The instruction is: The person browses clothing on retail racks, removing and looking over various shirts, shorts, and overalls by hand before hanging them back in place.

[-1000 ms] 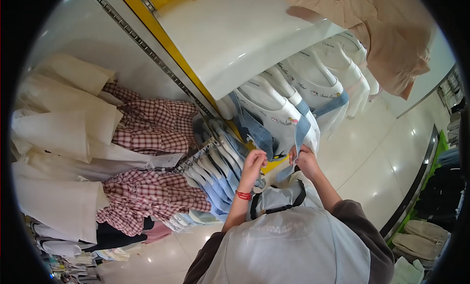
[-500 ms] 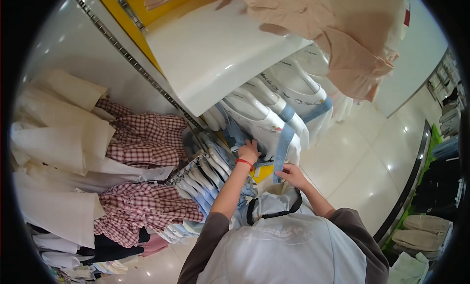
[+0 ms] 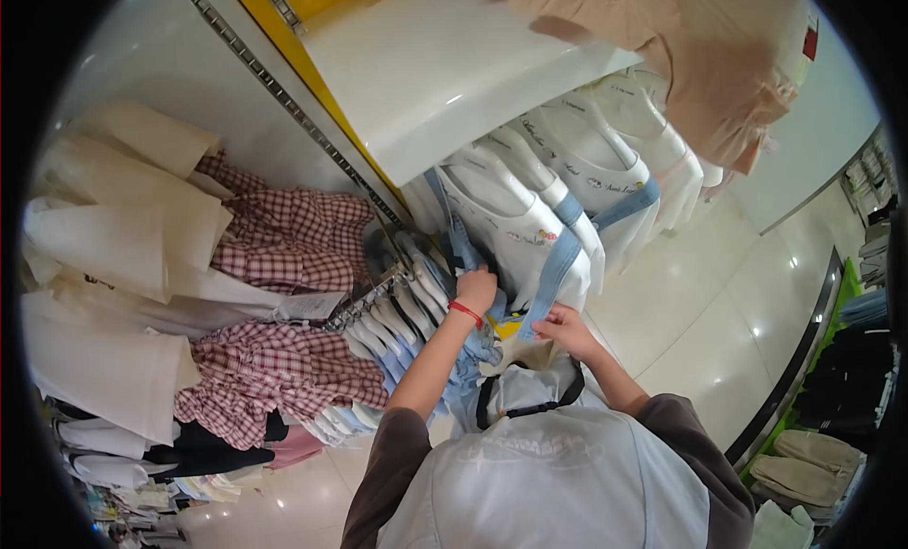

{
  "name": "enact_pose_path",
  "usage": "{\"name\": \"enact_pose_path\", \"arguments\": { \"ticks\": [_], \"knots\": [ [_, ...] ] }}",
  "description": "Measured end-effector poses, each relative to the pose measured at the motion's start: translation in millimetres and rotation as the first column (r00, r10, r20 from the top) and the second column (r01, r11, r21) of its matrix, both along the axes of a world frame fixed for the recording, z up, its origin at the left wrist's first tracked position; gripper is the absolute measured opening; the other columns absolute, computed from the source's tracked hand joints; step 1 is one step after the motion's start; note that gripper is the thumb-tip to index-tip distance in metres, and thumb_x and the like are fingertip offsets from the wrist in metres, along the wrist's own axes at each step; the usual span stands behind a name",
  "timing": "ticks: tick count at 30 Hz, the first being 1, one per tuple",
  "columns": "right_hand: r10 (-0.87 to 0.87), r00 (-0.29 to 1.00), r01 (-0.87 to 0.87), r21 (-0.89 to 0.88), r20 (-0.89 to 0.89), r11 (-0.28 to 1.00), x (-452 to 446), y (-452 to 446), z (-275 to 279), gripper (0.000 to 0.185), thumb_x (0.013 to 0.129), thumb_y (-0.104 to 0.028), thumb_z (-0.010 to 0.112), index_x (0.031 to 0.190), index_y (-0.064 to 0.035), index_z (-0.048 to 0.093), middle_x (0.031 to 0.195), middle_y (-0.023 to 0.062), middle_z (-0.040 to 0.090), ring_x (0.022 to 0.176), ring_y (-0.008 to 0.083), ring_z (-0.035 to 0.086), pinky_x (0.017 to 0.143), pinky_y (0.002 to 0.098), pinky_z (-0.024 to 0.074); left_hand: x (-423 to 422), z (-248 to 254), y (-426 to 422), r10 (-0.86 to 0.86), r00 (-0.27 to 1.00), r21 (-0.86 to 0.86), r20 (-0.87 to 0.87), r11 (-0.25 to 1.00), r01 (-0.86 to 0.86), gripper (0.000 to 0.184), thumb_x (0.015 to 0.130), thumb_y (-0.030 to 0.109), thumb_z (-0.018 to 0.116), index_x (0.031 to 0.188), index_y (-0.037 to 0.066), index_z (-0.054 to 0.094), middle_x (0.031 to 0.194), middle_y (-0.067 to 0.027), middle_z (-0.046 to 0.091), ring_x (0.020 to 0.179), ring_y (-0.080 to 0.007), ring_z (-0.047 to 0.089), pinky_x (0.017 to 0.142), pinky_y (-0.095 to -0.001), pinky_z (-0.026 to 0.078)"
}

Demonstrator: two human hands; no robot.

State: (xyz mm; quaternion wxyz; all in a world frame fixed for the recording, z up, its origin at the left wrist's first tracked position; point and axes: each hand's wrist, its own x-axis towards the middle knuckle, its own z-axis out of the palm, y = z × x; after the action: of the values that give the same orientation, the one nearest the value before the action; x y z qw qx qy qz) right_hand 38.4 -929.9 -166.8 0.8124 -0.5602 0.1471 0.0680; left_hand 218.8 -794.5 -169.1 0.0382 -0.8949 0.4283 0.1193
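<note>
A white top (image 3: 511, 235) with small embroidery at the neck hangs on a white hanger (image 3: 498, 174) at the front of a row of similar garments. Light-blue denim straps run down both of its sides. My right hand (image 3: 565, 330) pinches the lower end of the near denim strap (image 3: 556, 270). With a red cord on its wrist, my left hand (image 3: 476, 290) is closed at the far denim strap (image 3: 458, 229); its fingertips are partly hidden behind the hand. Blue denim cloth hangs just below, between the two hands.
A white shelf (image 3: 445, 86) juts out above, with a peach garment (image 3: 733, 76) hanging over its end. To the left are red checked dresses (image 3: 284, 360) and cream clothes (image 3: 104, 294). More hangers (image 3: 388, 322) crowd a metal rail. Folded clothes (image 3: 804, 464) lie at the right.
My left hand has gone from spread fingers to a closed grip by the far strap. My right hand still pinches the near strap, now drawn slightly outward. The view has shifted a little.
</note>
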Motion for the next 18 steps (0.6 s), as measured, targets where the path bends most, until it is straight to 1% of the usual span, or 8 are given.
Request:
{"name": "enact_pose_path", "arguments": {
  "ticks": [3,6,7,10,11,14,15,18],
  "knots": [
    [0.010,0.999,-0.012,0.045,0.032,0.999,5.6,4.5,19.1,0.018,0.083,-0.011,0.058,0.099,-0.0033,0.057,0.092,0.0037,0.062,0.080,0.0103,0.058,0.073,0.0247,0.0473,-24.5,29.4,11.5,-0.062,0.976,-0.207,-0.210,0.978,0.018,0.021,0.082,0.020,0.052,0.091,0.002,0.050,0.074,-0.0212,0.060,0.076,-0.0380,0.059,0.062,-0.0460,0.047],
    [0.032,0.998,-0.033,0.016,0.046,0.999,5.1,1.9,22.1,0.017,0.084,-0.012,0.058,0.098,-0.0033,0.057,0.093,0.0039,0.061,0.081,0.0109,0.057,0.075,0.0261,0.0466,-52.7,49.7,19.7,0.005,0.921,-0.257,-0.389,0.960,-0.114,0.023,0.082,0.019,0.052,0.091,0.001,0.042,0.075,-0.0209,0.060,0.075,-0.0402,0.058,0.060,-0.0482,0.044],
    [0.024,0.998,-0.026,0.024,0.063,0.999,4.3,1.2,22.3,0.017,0.084,-0.013,0.058,0.098,-0.0034,0.058,0.093,0.0038,0.061,0.081,0.0110,0.057,0.075,0.0264,0.0464,-58.5,41.3,25.9,-0.069,0.898,-0.358,-0.435,0.928,-0.102,0.024,0.082,0.016,0.053,0.088,0.002,0.035,0.076,-0.0218,0.058,0.071,-0.0412,0.056,0.058,-0.0465,0.043],
    [0.029,0.996,-0.031,0.022,0.081,0.999,-1.5,-1.9,23.0,0.017,0.084,-0.013,0.058,0.097,-0.0035,0.058,0.093,0.0032,0.061,0.083,0.0113,0.056,0.077,0.0275,0.0457,-80.7,40.4,39.3,-0.261,0.838,-0.610,-0.480,0.786,-0.105,0.023,0.081,0.013,0.055,0.087,0.002,0.035,0.073,-0.0195,0.053,0.063,-0.0392,0.056,0.055,-0.0420,0.043],
    [0.039,0.996,-0.040,0.010,0.079,0.999,-3.7,-3.6,18.6,0.017,0.083,-0.013,0.058,0.097,-0.0035,0.058,0.092,0.0031,0.061,0.083,0.0109,0.056,0.076,0.0272,0.0456,-85.2,32.0,42.3,-0.307,0.849,-0.654,-0.431,0.754,-0.059,0.022,0.083,0.012,0.054,0.088,0.003,0.034,0.071,-0.0134,0.048,0.061,-0.0281,0.056,0.052,-0.0343,0.044],
    [0.072,0.996,-0.070,-0.038,0.059,0.997,-9.2,-10.8,14.2,0.016,0.083,-0.011,0.058,0.097,-0.0038,0.057,0.091,0.0023,0.061,0.080,0.0095,0.056,0.073,0.0256,0.0452,-104.7,28.6,45.6,-0.188,0.694,-0.601,-0.695,0.683,-0.416,0.019,0.086,0.012,0.052,0.089,0.003,0.035,0.078,-0.0102,0.048,0.069,-0.0165,0.056,0.053,-0.0282,0.045],
    [0.083,0.995,-0.081,-0.056,0.049,0.995,-10.0,-10.7,18.1,0.016,0.082,-0.011,0.059,0.097,-0.0039,0.057,0.091,0.0021,0.061,0.080,0.0089,0.056,0.072,0.0250,0.0451,-112.7,40.7,43.7,-0.122,0.507,-0.468,-0.853,0.609,-0.640,0.019,0.086,0.010,0.052,0.096,0.002,0.038,0.088,-0.0110,0.050,0.074,-0.0181,0.056,0.057,-0.0301,0.046],
    [0.055,0.993,-0.054,-0.015,0.100,0.998,-15.3,-8.2,32.8,0.018,0.079,-0.008,0.062,0.096,-0.0030,0.057,0.084,0.0013,0.061,0.072,0.0070,0.055,0.063,0.0228,0.0458,-120.1,37.3,42.5,-0.171,0.407,-0.437,-0.897,0.479,-0.761,0.021,0.087,0.009,0.050,0.104,0.002,0.039,0.098,-0.0096,0.049,0.079,-0.0144,0.056,0.059,-0.0267,0.050]
  ]
}}
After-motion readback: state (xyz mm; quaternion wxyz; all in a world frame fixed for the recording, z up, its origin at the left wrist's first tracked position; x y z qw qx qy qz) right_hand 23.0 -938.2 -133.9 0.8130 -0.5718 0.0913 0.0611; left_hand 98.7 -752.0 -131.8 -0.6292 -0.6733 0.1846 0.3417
